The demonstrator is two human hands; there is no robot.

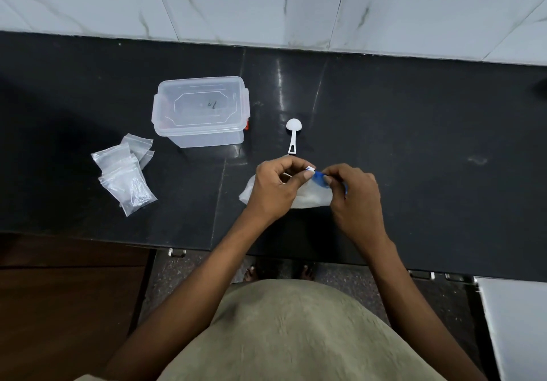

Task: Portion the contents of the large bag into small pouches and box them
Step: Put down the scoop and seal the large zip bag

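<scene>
Pinching the large bag's (310,195) blue top between left hand (276,187) and right hand (353,194), both grips narrow, bag lying crosswise beneath them, scoop (293,135) just beyond, nearer the left.

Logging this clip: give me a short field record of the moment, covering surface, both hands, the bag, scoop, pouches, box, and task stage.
surface: dark countertop against a marbled white wall
left hand: pinches the top of the large bag
right hand: pinches the same top edge, by its blue part
large bag: lies on the counter, whitish contents
scoop: white, untouched, just beyond the hands
small pouches: clear, piled at left, look empty
box: clear, lid on, beyond the pouches
stage: no portioning visible yet
</scene>
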